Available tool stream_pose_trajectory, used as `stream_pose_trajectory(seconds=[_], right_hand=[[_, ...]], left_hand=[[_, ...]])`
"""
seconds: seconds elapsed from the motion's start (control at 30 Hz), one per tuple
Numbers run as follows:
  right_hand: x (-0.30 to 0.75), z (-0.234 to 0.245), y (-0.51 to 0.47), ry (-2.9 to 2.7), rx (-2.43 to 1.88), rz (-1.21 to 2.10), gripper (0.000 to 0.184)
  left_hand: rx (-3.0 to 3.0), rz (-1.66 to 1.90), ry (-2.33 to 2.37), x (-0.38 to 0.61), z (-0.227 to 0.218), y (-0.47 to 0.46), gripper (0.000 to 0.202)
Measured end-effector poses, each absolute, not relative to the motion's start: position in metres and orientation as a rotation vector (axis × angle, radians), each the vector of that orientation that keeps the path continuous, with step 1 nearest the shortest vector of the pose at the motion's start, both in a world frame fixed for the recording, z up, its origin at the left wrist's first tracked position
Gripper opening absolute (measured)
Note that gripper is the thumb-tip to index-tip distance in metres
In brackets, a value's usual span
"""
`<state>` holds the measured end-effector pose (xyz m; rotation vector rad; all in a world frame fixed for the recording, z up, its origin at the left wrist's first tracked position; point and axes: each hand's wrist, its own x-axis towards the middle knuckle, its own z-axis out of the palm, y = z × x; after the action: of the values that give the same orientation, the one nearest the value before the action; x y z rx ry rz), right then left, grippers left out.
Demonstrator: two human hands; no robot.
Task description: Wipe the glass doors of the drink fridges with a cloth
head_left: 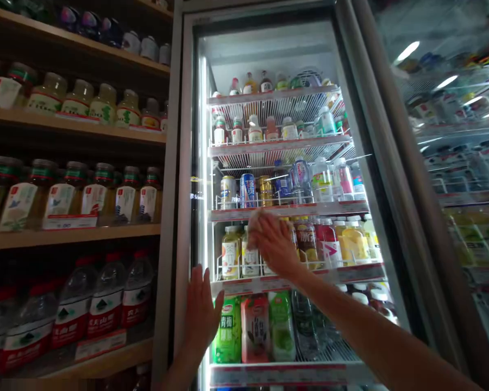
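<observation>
A glass fridge door [269, 51] in a metal frame stands in front of me, with lit shelves of drinks behind it. My right hand [275, 241] reaches up to the middle of the glass, its fingers over a pale, crumpled cloth [256, 231] pressed to the pane. Motion smears the fingertips and the cloth. Lower down on the left, my left hand [204, 307] rests by the door's left edge, fingers stretched out and nothing in it. Behind the right hand are tea bottles [230, 252] and, one shelf up, a blue can [248, 190].
To the left, wooden shelves [77, 234] hold rows of juice bottles [100, 190] and red-capped water bottles [106, 298]. A metal post [403, 163] runs down the right side, beside another glass-fronted drinks fridge [464, 195] with reflections of lights.
</observation>
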<state>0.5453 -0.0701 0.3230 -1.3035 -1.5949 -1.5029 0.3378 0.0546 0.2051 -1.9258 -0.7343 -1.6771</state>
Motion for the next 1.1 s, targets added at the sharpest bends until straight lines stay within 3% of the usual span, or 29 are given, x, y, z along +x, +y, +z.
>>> stream_pose_trajectory(seconds=[0.13, 0.3, 0.5, 0.7, 0.87, 1.1], right_hand=[[0.546, 0.298, -0.084, -1.985, -1.094, -1.617, 0.037], [0.554, 0.324, -0.074, -1.426, -1.268, -1.512, 0.04], [0.535, 0.251, -0.074, -1.964, -1.074, -1.503, 0.035], [0.523, 0.268, -0.068, -1.552, -1.163, -1.365, 0.044], [0.515, 0.23, -0.059, -2.032, -1.054, -1.451, 0.037], [0.529, 0.233, -0.072, -1.645, -1.269, -1.485, 0.04]], left_hand=[[-1.999, -1.66, -0.794, 0.342, 0.203, 0.04, 0.067], [-2.104, -1.556, -0.935, 0.344, 0.201, 0.032, 0.066], [-2.158, -1.493, -1.005, 0.346, 0.19, 0.022, 0.066], [-2.177, -1.488, -0.955, 0.341, 0.185, 0.022, 0.063], [-2.193, -1.458, -0.847, 0.331, 0.171, 0.028, 0.061], [-2.102, -1.531, -0.825, 0.335, 0.147, 0.028, 0.065]])
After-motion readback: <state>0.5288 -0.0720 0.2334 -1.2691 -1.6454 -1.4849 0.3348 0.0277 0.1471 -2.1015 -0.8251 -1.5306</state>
